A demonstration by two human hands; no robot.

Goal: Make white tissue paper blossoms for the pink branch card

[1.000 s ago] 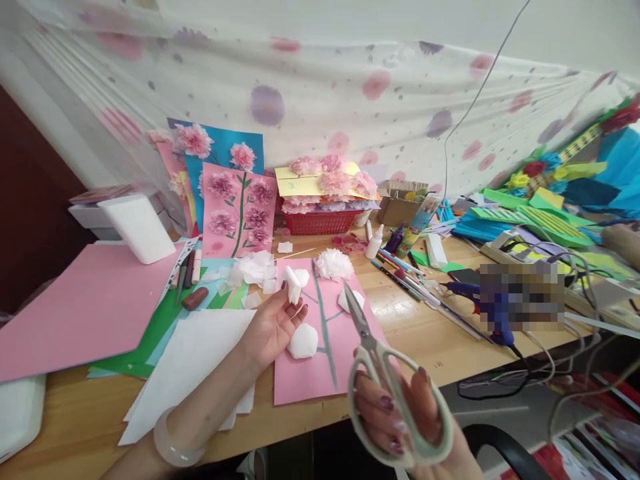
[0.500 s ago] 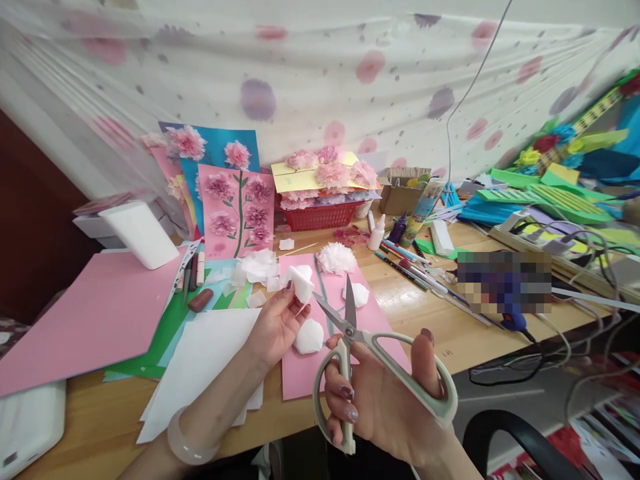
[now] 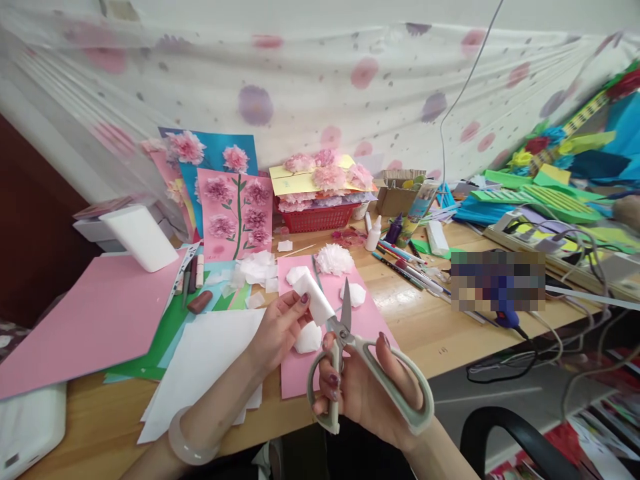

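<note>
My left hand pinches a folded piece of white tissue paper between thumb and fingers. In my right hand is a pair of scissors with pale handles, its blades spread apart. One blade is partly hidden behind the tissue paper's lower right end. Beneath lies a pink sheet of card. On it are a fluffy white paper flower and several flat white tissue rounds, one of them just below my left hand.
Tissue scraps and white sheets lie to the left. Behind stand a pink flower picture and a red basket holding paper flowers. At right are a glue bottle, pencils and brushes, and a blue-handled tool with a cord.
My right hand has brought the scissors left to the tissue paper, a blade now passing behind it. My left hand has turned the paper so that it slants down to the right.
</note>
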